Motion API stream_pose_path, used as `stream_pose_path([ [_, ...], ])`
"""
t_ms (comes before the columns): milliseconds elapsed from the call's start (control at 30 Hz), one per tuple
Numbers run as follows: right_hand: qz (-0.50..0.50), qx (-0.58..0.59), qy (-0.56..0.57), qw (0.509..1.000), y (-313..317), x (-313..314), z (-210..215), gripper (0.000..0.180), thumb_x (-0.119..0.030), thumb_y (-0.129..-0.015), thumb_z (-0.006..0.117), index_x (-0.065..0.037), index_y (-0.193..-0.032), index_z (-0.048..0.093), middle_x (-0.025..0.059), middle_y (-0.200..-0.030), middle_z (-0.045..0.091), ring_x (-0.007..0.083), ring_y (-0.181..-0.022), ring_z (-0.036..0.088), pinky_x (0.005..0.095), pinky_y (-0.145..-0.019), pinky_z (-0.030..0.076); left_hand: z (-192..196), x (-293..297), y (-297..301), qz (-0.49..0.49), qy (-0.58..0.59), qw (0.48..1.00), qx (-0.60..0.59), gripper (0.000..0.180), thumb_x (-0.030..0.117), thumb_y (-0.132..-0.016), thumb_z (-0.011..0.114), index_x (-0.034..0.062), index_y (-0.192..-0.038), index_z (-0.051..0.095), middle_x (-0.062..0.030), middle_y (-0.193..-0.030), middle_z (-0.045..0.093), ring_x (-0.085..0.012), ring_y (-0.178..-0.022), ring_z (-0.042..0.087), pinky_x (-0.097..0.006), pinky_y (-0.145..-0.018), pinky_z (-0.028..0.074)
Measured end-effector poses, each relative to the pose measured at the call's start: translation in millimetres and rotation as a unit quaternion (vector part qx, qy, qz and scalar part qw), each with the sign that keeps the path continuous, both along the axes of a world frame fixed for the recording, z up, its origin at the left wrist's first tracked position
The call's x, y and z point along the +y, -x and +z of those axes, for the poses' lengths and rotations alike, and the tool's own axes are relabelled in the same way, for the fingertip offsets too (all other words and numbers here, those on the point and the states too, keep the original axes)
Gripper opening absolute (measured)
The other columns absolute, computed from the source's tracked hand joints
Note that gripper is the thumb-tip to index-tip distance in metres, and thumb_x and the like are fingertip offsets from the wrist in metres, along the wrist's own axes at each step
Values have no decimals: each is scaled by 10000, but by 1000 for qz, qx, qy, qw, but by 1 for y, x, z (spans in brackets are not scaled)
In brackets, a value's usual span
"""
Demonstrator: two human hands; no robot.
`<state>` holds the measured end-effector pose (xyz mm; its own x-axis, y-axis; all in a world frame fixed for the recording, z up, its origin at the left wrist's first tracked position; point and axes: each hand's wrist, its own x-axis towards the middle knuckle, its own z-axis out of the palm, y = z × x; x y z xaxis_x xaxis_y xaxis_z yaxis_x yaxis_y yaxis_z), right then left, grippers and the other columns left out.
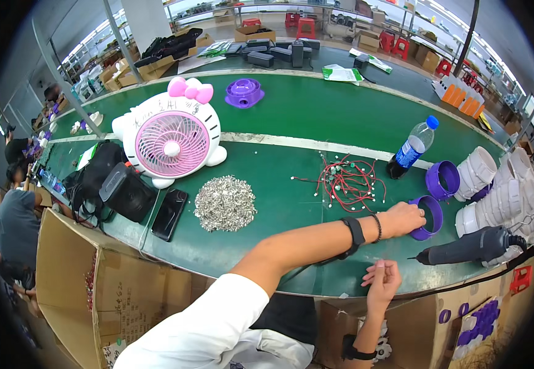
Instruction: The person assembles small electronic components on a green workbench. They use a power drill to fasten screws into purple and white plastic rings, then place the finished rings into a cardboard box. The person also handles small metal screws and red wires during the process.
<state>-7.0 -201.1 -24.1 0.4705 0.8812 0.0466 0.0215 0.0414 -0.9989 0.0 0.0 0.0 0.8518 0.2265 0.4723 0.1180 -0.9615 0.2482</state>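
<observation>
My left arm, in a white sleeve with a black wrist strap and beaded bracelet, stretches across the bench. My left hand (402, 220) is closed on the near-left rim of a purple plastic ring (434, 216). Just in front of the bench edge is my right hand (383, 283), its fingers loosely bent and apart, with nothing visible in them. A black electric screwdriver (467, 245) lies to its right, the bit pointing left. Behind the held ring stands another purple ring (443, 179). Red wires with small connectors (350, 184) lie in a tangle beyond my left hand.
Stacked white ring parts (494, 206) crowd the right end. A bottle (411, 147) with a blue cap stands behind the wires. Leftward are a screw pile (225, 203), a phone (169, 215), a pink-and-white fan (171, 138) and a black speaker-like box (128, 192). Cardboard boxes (67, 270) stand below.
</observation>
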Motion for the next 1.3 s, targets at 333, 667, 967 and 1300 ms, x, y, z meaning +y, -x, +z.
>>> stream_pose_path([
  [333, -65, -95, 20, 993, 10, -7, -5, 179, -110, -997, 599, 24, -885, 556, 55, -709, 612, 66, -552, 564, 220, -465, 438, 134, -22, 188, 9, 48, 995, 83, 201, 94, -799, 670, 72, -998, 684, -122, -991, 670, -323, -950, 676, -443, -799, 551],
  [667, -68, -311, 17, 948, 18, 4, -9, 203, -127, -951, 655, -2, -810, 578, 50, -629, 569, 115, -509, 504, 269, -468, 372, 133, 225, 310, 447, 5, 894, 24, 275, 121, -838, 673, 76, -1105, 722, -206, -1024, 712, -386, -1019, 670, -483, -911, 532],
  [967, -89, -353, -32, 931, 21, 7, 11, 242, -207, -954, 715, -26, -802, 663, 75, -610, 571, 188, -458, 472, 316, -454, 406, 77, 308, 352, 605, 30, 795, -28, 280, 129, -852, 677, 98, -1123, 740, -196, -1093, 713, -402, -1033, 667, -479, -924, 537],
  [1300, -89, -370, -42, 924, 22, 7, 11, 274, -201, -979, 680, -32, -768, 633, 73, -599, 517, 181, -445, 409, 323, -441, 364, 46, 321, 355, 547, 50, 835, -34, 304, 123, -839, 717, 96, -1141, 741, -198, -1112, 711, -405, -1051, 661, -464, -949, 532],
])
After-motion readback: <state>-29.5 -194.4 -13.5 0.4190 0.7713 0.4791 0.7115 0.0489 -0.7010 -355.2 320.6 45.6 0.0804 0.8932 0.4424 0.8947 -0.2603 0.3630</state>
